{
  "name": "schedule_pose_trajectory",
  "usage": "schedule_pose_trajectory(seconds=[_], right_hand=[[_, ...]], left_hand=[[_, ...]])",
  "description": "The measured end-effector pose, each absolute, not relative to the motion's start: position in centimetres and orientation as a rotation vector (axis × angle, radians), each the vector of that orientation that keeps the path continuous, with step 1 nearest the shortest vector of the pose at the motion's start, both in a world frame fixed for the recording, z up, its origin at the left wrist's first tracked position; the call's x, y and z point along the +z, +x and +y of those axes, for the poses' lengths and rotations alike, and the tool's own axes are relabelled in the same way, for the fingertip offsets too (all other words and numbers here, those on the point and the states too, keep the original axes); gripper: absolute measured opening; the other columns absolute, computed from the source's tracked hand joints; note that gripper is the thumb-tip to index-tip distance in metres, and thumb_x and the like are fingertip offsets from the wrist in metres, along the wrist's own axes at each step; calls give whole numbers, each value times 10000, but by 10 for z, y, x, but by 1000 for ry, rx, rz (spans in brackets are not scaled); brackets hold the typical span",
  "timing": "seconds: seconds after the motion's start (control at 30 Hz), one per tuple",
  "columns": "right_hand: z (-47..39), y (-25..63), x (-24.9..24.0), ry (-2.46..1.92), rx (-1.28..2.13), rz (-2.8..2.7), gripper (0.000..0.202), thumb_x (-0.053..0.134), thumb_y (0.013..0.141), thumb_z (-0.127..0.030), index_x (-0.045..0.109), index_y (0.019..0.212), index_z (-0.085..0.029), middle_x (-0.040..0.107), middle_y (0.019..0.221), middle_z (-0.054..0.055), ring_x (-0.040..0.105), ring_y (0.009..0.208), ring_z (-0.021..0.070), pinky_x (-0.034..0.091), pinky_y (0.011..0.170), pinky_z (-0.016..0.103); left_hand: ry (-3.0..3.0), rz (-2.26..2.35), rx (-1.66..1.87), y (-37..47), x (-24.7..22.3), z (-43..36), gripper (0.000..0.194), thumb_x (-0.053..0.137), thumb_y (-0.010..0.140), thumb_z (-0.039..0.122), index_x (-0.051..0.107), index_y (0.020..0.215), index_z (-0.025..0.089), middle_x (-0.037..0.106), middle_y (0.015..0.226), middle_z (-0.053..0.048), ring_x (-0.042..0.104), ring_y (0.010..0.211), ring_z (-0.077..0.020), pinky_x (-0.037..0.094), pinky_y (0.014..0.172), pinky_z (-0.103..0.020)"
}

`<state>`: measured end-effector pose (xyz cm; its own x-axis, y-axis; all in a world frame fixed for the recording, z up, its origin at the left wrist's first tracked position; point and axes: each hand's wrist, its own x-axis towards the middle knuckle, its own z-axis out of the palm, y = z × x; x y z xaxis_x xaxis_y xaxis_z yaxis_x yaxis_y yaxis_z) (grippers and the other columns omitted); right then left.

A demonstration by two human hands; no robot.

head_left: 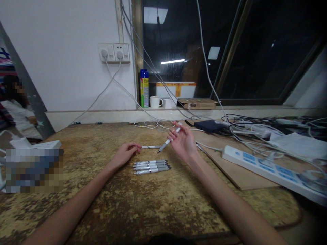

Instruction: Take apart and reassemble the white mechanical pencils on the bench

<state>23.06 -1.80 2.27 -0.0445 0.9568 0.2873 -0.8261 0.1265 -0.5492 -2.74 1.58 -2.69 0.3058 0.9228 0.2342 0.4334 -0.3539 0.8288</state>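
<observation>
My right hand [182,143] is raised over the wooden table, palm turned up, with its fingers closed on a white pen with a grey grip [168,141]. That pen slants, its dark tip pointing down and left. On the left, my left hand [127,153] rests low at the table with its fingers curled and pinched at the left end of a second white pen [150,147], which lies level. Closer to me several similar pens [150,166] lie side by side in a row, grey ends to the right. Neither hand touches that row.
A white power strip [255,166] lies on a brown board [237,182] at right, below tangled cables [245,126]. A dark flat pouch [209,126] sits at the back. The sill holds a spray can [144,88], a white mug [154,102] and a cardboard box [198,103]. A person [17,109] is far left.
</observation>
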Motion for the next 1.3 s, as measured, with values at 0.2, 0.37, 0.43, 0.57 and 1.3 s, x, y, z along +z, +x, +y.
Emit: schedule_pose_trajectory(seconds=[0.2, 0.37, 0.43, 0.57, 1.3], right_hand=[[-22, 233, 29, -203, 1452, -670, 233, 438, 971, -291, 628, 881, -190, 293, 641, -42, 314, 550, 131, 392, 531, 209], [-23, 238, 30, -179, 1428, -687, 241, 416, 973, -255, 633, 897, -183, 300, 648, -39, 323, 557, 128, 394, 545, 208], [-24, 239, 31, -187, 1430, -696, 243, 430, 975, -295, 632, 894, -188, 299, 651, -39, 326, 557, 130, 396, 543, 213], [-26, 238, 34, -196, 1437, -721, 247, 445, 974, -342, 630, 891, -200, 302, 654, -37, 333, 559, 136, 403, 545, 223], [-31, 234, 37, -205, 1462, -788, 277, 418, 974, -353, 614, 850, -202, 358, 670, -15, 367, 581, 146, 422, 569, 256]], left_hand=[[1930, 1197, 948, -29, -29, 18, 291, 545, 829, 337, 753, 952, 175, 744, 853, -59, 662, 822, -218, 488, 795, -325], [1930, 1209, 938, -28, -26, 15, 293, 550, 816, 335, 753, 952, 173, 746, 856, -63, 667, 845, -227, 485, 812, -332], [1930, 1217, 929, -27, -25, 13, 304, 551, 815, 342, 752, 961, 168, 747, 859, -63, 668, 854, -233, 485, 816, -336], [1935, 1221, 914, -26, -24, 13, 308, 558, 813, 360, 757, 953, 170, 747, 851, -55, 668, 857, -238, 485, 818, -337], [1897, 1174, 939, -25, -25, 14, 311, 575, 833, 387, 753, 965, 169, 742, 865, -63, 660, 842, -225, 482, 795, -321]])
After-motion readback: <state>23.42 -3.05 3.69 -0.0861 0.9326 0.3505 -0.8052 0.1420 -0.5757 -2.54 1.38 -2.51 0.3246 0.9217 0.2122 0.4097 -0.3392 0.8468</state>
